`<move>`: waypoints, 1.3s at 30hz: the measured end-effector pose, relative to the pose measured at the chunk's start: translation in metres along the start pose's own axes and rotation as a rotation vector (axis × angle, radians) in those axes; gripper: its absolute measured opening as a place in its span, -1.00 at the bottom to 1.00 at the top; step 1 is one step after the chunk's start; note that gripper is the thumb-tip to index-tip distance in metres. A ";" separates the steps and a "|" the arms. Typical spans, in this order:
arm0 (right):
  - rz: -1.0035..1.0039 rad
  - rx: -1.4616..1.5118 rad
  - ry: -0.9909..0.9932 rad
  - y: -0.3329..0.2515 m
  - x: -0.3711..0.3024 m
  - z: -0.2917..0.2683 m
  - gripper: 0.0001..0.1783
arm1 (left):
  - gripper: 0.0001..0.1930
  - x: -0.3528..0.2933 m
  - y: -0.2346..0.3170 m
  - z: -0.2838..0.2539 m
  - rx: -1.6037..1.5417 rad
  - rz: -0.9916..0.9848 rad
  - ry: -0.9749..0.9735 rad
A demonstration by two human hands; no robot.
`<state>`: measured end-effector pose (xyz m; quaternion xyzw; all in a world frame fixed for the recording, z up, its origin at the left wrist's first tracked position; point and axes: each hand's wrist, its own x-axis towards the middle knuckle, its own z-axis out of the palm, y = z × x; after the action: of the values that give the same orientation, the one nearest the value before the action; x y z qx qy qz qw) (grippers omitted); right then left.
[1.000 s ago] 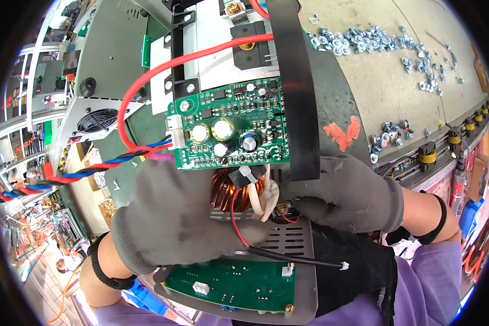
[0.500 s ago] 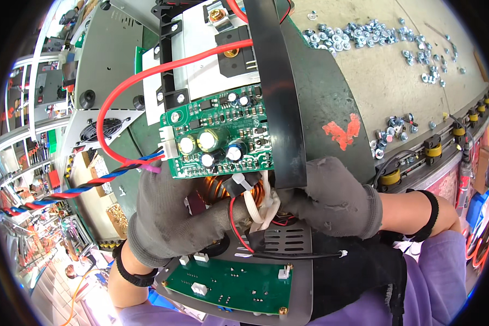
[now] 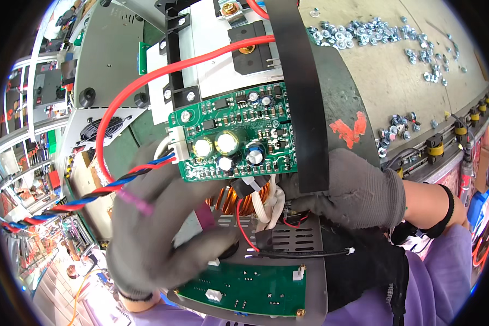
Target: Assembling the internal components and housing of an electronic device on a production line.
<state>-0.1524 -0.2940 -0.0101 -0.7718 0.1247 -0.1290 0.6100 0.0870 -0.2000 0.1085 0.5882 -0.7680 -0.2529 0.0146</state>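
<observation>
My left hand (image 3: 163,233), in a grey glove and smeared by motion, has its thumb and fingers apart left of a copper-wound coil (image 3: 244,202). The twisted red, blue and black wires (image 3: 89,198) cross over it, running from a white plug on the upper green circuit board (image 3: 236,142). My gloved right hand (image 3: 358,190) is closed beside the coil's white sleeved leads (image 3: 262,206). Its fingertips are partly behind a black strip (image 3: 305,98), hiding what they grip. Under the hands, a grey slotted panel (image 3: 315,277) carries a lower green circuit board (image 3: 247,290).
A thick red cable (image 3: 146,79) loops left of the upper board. Many loose bolts (image 3: 358,33) lie on the bench at the far right. A grey metal case (image 3: 111,60) and a black fan (image 3: 104,129) are at the left. A rail with yellow rollers (image 3: 434,149) runs along the right.
My left hand has moved down and left, away from the coil, its fingers spreading. The assembly with its boards and my right hand has shifted slightly right.
</observation>
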 end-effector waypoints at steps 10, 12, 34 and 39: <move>0.124 0.092 -0.176 -0.002 0.017 -0.001 -0.79 | -0.66 -0.042 0.035 0.056 -0.474 0.111 0.523; 0.126 0.090 -0.224 -0.003 0.021 -0.006 -0.78 | -0.79 -0.045 0.036 0.059 -0.556 0.009 0.581; -0.023 0.066 -0.320 0.021 0.022 -0.008 -0.83 | -0.78 -0.038 0.034 0.047 -0.361 0.047 0.460; -0.176 -0.015 -0.258 0.017 0.019 -0.011 -0.83 | -0.78 -0.035 0.038 0.045 -0.347 0.021 0.453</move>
<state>-0.1394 -0.3145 -0.0235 -0.7943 -0.0218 -0.0806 0.6017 0.0490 -0.1449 0.0943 0.6103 -0.6965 -0.2427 0.2891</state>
